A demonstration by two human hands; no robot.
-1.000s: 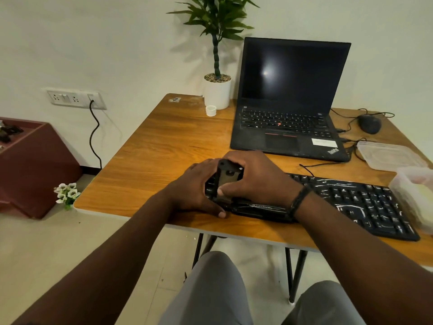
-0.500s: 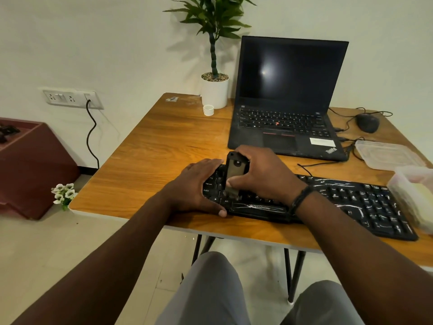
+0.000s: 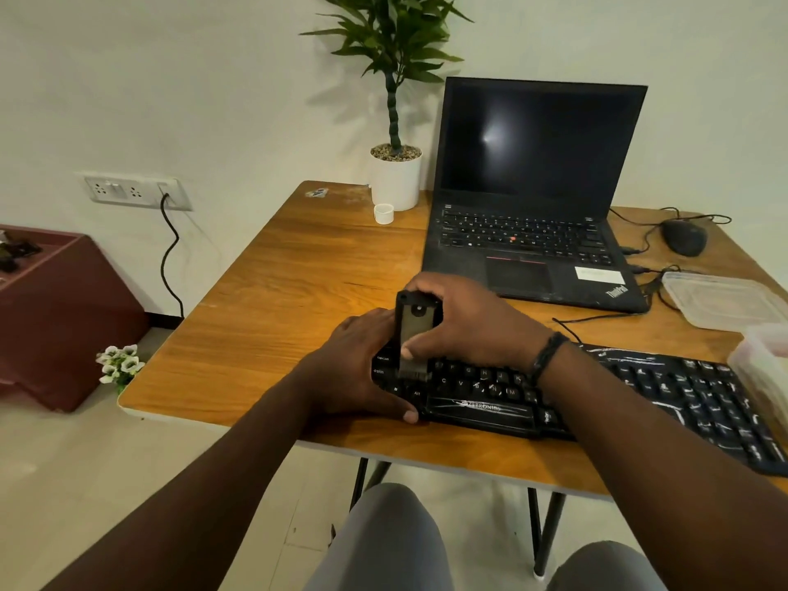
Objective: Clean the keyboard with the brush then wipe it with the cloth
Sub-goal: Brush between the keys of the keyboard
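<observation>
A black keyboard (image 3: 639, 394) streaked with white dust lies along the near edge of the wooden table (image 3: 298, 292). My left hand (image 3: 349, 368) grips the keyboard's left end, thumb on its front edge. In my right hand (image 3: 464, 322) I hold a small black brush (image 3: 415, 330) upright, with the bristles down on the left keys. No cloth is clearly visible; something pale lies in the clear container (image 3: 763, 368) at the right edge.
An open black laptop (image 3: 533, 198) stands behind the keyboard. A mouse (image 3: 684, 237) with cables and a clear plastic lid (image 3: 725, 298) are at the right. A potted plant (image 3: 394, 177) and a small white cap (image 3: 383, 214) sit at the back.
My right hand has lifted the brush more upright and swept it slightly right and away across the left keys. My left hand has stayed on the keyboard's end.
</observation>
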